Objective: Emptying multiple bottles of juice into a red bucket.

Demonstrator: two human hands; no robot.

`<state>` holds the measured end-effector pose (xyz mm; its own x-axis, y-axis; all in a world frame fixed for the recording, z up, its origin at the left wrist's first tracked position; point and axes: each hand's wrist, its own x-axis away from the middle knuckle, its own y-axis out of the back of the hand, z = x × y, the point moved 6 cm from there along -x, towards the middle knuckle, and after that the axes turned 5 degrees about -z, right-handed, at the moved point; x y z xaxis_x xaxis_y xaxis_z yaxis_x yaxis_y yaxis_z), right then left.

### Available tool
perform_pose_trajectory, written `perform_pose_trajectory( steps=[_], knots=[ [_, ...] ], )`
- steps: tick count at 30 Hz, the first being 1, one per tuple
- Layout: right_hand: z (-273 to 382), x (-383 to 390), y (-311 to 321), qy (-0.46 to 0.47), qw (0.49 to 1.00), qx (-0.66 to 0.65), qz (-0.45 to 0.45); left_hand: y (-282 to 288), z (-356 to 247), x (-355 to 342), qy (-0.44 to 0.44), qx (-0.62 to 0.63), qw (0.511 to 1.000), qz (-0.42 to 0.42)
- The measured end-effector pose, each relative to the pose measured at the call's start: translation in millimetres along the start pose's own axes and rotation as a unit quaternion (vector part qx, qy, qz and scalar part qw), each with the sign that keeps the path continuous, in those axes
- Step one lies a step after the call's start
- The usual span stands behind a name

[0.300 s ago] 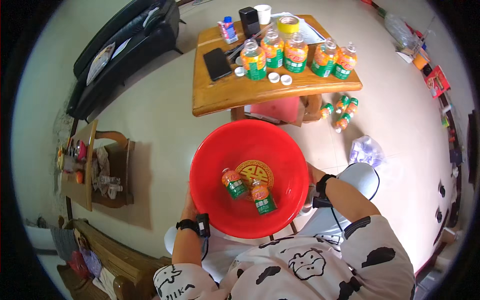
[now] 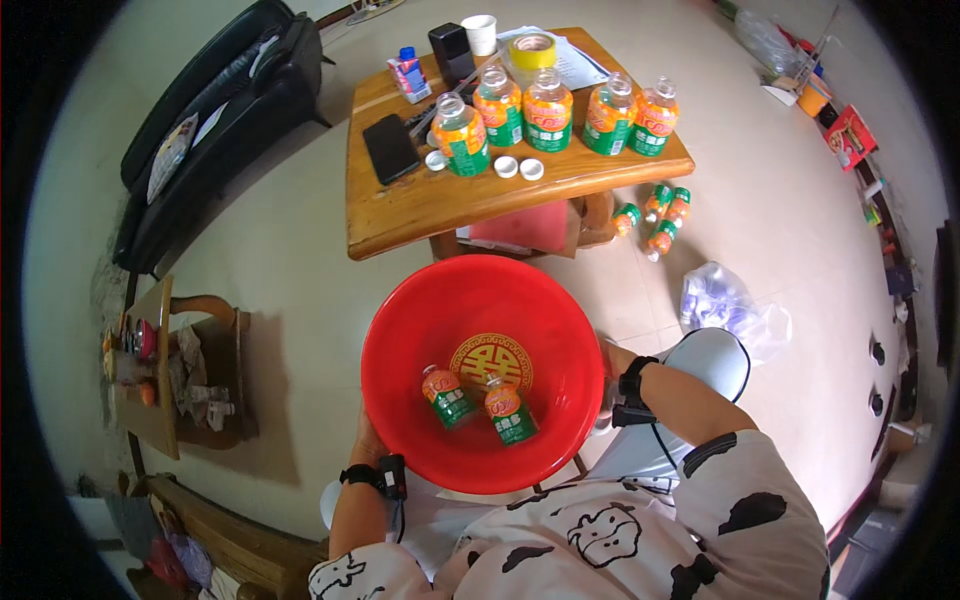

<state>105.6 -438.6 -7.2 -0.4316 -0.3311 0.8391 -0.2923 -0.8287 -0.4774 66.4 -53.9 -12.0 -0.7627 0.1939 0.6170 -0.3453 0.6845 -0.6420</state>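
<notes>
A large red plastic basin rests between my two hands, over my lap. My left hand holds its left side, and my right hand grips the right side; the basin's wall hides most of the fingers. Two bottles with orange and green labels lie in it: a left one and a right one, close together beside a gold printed emblem. Beyond the basin, several similar bottles stand uncapped on a wooden table, including one at the front left. Loose white caps lie near them.
A black phone, a drink carton, a paper cup and a tape roll share the table. Several small bottles lie on the floor, near a plastic bag. A black sofa stands far left.
My view has shifted, so the table and basin appear lower and further left. Both hands stay on the basin, and the two bottles remain inside it.
</notes>
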Motion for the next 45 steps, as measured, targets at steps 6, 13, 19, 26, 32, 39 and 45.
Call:
perform_pose_trajectory(
  steps=[6, 13, 19, 26, 32, 39, 45],
  knots=[
    [14, -6, 25, 0.043, 0.998, 0.003, -0.055, -13, 4, -22, -0.004, -0.034, 0.999, -0.001],
    [25, 1, 97, 0.072, 0.993, 0.021, -0.091, -57, 11, -71, 0.022, -0.05, 0.998, 0.039],
    [33, 7, 158, 0.096, 0.986, 0.022, -0.136, -112, 18, -108, 0.034, -0.102, 0.992, 0.073],
    [37, 12, 201, 0.127, 0.974, 0.052, -0.182, -155, 26, -135, 0.063, -0.16, 0.982, 0.08],
    [49, 13, 210, 0.156, 0.962, 0.097, -0.201, -174, 23, -140, 0.044, -0.193, 0.977, 0.077],
    [49, 3, 209, 0.202, 0.949, 0.141, -0.197, -161, 4, -128, -0.054, -0.32, 0.945, 0.031],
    [66, -13, 184, 0.243, 0.938, 0.155, -0.193, -148, -13, -124, -0.12, -0.439, 0.888, -0.061]
  ],
)
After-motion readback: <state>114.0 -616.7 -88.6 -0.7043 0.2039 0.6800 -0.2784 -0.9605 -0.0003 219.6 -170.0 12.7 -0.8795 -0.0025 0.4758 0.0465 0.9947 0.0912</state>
